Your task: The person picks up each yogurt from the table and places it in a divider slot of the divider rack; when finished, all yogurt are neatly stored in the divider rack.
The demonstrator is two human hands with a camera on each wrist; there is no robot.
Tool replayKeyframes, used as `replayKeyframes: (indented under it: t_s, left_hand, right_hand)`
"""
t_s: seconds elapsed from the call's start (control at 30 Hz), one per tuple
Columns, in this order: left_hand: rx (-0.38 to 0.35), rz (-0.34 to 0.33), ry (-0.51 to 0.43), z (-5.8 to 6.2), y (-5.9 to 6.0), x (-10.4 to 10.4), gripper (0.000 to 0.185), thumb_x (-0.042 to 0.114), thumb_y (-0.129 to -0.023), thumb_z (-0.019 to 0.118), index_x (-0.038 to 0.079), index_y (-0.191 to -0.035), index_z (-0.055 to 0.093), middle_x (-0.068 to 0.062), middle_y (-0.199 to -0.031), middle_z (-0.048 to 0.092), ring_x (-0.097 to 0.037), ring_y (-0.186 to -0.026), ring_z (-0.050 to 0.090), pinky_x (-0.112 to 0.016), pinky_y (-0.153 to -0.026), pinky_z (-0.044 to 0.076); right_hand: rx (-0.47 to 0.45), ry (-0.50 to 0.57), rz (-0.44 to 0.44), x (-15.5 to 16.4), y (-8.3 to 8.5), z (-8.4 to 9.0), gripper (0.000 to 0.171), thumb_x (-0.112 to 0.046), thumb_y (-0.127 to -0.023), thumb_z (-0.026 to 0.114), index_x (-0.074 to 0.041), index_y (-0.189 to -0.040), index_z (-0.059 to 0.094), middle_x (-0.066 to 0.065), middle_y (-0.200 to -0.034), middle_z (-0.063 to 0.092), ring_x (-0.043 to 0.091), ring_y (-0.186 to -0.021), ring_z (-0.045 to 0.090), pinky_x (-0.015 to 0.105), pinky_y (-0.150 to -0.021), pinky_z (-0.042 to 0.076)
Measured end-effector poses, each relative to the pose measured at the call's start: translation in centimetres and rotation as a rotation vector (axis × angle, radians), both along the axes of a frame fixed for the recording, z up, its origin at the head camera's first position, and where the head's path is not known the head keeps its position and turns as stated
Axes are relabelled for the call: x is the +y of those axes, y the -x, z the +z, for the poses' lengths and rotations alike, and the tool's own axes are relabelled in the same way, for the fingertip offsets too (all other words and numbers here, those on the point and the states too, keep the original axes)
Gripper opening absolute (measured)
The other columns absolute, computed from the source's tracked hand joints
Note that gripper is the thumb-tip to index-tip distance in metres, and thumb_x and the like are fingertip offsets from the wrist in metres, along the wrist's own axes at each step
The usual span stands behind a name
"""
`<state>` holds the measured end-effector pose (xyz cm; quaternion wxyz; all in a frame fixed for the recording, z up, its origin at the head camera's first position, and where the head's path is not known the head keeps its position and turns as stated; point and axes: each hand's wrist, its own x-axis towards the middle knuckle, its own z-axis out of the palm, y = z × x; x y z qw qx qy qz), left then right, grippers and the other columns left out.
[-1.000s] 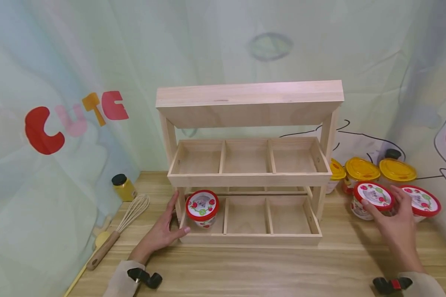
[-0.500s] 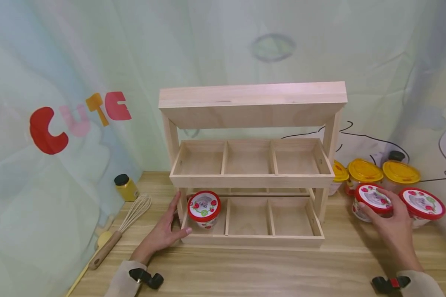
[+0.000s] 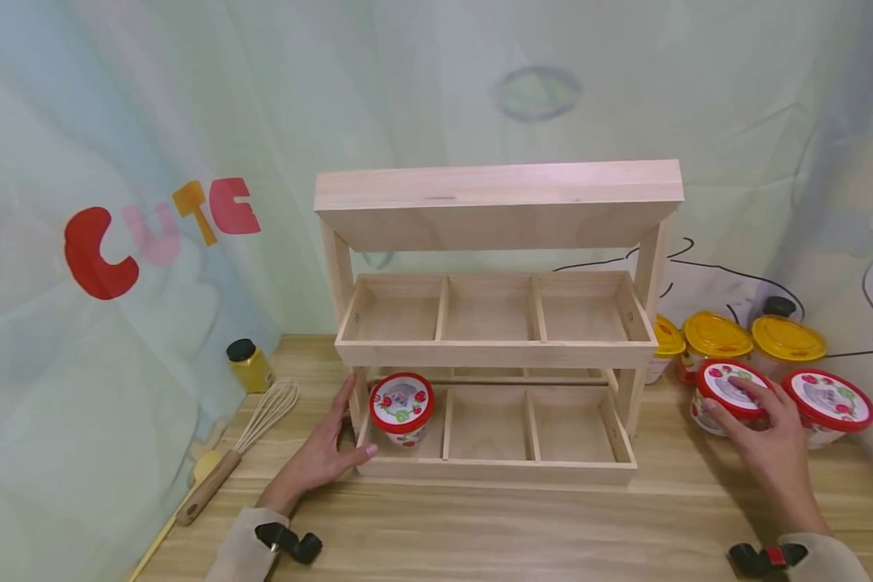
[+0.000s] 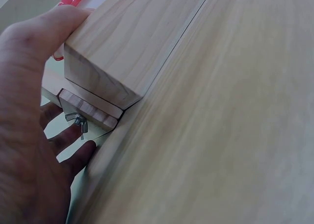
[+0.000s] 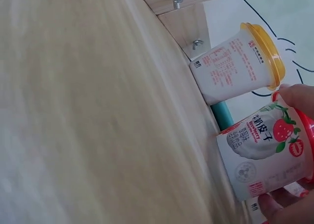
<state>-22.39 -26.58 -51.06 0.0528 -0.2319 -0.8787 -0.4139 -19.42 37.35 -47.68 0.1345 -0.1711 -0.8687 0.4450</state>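
The right hand [image 3: 764,432] is closing on a strawberry cup [image 3: 727,396] that stands on the tabletop [image 3: 524,525] just right of the wooden rack [image 3: 495,323]. Fingers lie over the red lid and the thumb sits at the cup's near side; in the right wrist view, fingertips [image 5: 299,99] touch the lid's rim and the thumb presses low on the wall, so the hand is clamped on the cup. The cup does not look lifted yet.

The left hand [image 3: 320,453] lies with straight fingers against the rack's lower left corner, thumb on the front rail, holding nothing.

This looks like the pick-up step of filling the rack. One strawberry cup [image 3: 400,408] already stands in the lower left compartment; the other compartments show bare wood. The next move probably calls for a clean lift, then a carry leftward round the rack's right post, low enough to pass under the middle shelf.

The gripped cup is white and tapered, printed with strawberries and small text, with a red-rimmed lid. Another like it [image 3: 829,404] stands just right of it, and three yellow-lidded cups [image 3: 716,335] stand behind them.
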Motion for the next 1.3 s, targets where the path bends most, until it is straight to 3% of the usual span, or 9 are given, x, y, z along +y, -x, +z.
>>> replayKeyframes:
  t_s: [0.4,0.53,0.63,0.73,0.83,1.0,1.1,1.2,1.3]
  left_hand:
    - [-0.001,0.001,-0.001,0.0,0.1,0.0,0.122,0.025,-0.089,0.084,0.025,-0.175,-0.003,-0.034,-0.177,0.015,-0.063,-0.153,0.036,-0.082,-0.117,0.035]
    - [-0.005,-0.007,-0.011,0.0,0.2,-0.1,0.122,0.025,-0.090,0.084,0.025,-0.175,-0.004,-0.033,-0.177,0.014,-0.062,-0.154,0.036,-0.080,-0.118,0.035]
    - [-0.011,-0.007,-0.017,0.0,0.2,-0.1,0.122,0.024,-0.090,0.084,0.026,-0.175,-0.004,-0.032,-0.178,0.012,-0.062,-0.155,0.034,-0.080,-0.119,0.033]
    - [-0.015,-0.004,-0.014,0.1,0.1,-0.1,0.122,0.024,-0.090,0.084,0.026,-0.175,-0.004,-0.032,-0.178,0.013,-0.062,-0.155,0.034,-0.081,-0.119,0.033]
    - [-0.018,-0.005,-0.008,0.2,0.1,-0.1,0.122,0.024,-0.090,0.084,0.027,-0.175,-0.004,-0.033,-0.177,0.014,-0.062,-0.154,0.036,-0.081,-0.119,0.033]
    - [-0.009,-0.002,0.006,0.1,0.2,-0.1,0.123,0.024,-0.089,0.085,0.026,-0.175,-0.003,-0.034,-0.176,0.016,-0.063,-0.152,0.038,-0.082,-0.118,0.034]
    - [-0.002,-0.001,0.010,0.2,0.1,-0.1,0.123,0.024,-0.088,0.085,0.026,-0.175,-0.003,-0.034,-0.176,0.016,-0.063,-0.152,0.038,-0.081,-0.117,0.035]
    - [-0.003,-0.001,0.012,0.2,0.1,-0.1,0.123,0.024,-0.088,0.085,0.025,-0.175,-0.003,-0.035,-0.176,0.017,-0.063,-0.152,0.039,-0.082,-0.117,0.035]
    - [-0.004,0.001,0.014,0.2,0.0,-0.1,0.123,0.024,-0.088,0.085,0.025,-0.175,-0.003,-0.036,-0.175,0.019,-0.063,-0.151,0.039,-0.082,-0.117,0.036]
  right_hand:
    - [0.001,-0.065,0.048,0.0,-1.6,1.8,0.077,-0.049,-0.101,0.071,-0.013,-0.164,0.043,0.025,-0.180,0.010,0.059,-0.161,0.014,0.082,-0.119,0.031]
    - [-0.005,-0.100,0.035,-0.4,-2.5,2.7,0.076,-0.051,-0.100,0.072,-0.021,-0.164,0.046,0.021,-0.182,0.012,0.056,-0.159,0.020,0.037,-0.111,0.052]
    - [0.007,-0.113,0.013,-1.0,-3.3,3.4,0.075,-0.051,-0.099,0.074,-0.025,-0.163,0.047,0.016,-0.182,0.013,0.053,-0.161,0.019,0.022,-0.104,0.046]
    - [0.014,-0.089,0.004,-1.8,-4.0,4.1,0.075,-0.049,-0.099,0.074,-0.025,-0.164,0.046,0.014,-0.183,0.010,0.050,-0.166,0.012,0.043,-0.131,0.037]
    - [0.008,-0.057,-0.001,-2.4,-4.6,4.8,0.075,-0.049,-0.100,0.073,-0.026,-0.165,0.044,0.014,-0.184,0.008,0.051,-0.166,0.010,0.067,-0.132,0.025]
    - [0.004,-0.050,0.014,-3.5,-5.6,5.3,0.073,-0.048,-0.100,0.074,-0.035,-0.165,0.044,0.011,-0.184,0.007,0.052,-0.164,0.015,0.037,-0.132,0.033]
    - [0.014,-0.036,0.044,-4.2,-6.0,5.5,0.071,-0.046,-0.100,0.074,-0.036,-0.164,0.045,0.010,-0.184,0.008,0.054,-0.162,0.019,0.006,-0.112,0.038]
    - [0.037,-0.012,0.087,-4.9,-6.3,5.6,0.070,-0.041,-0.101,0.075,-0.034,-0.164,0.046,0.010,-0.184,0.009,0.056,-0.161,0.020,-0.006,-0.092,0.034]
    - [0.086,-0.004,0.139,-5.5,-6.6,5.6,0.068,-0.034,-0.101,0.077,-0.029,-0.163,0.049,0.009,-0.184,0.012,0.054,-0.154,0.029,-0.008,-0.088,0.036]
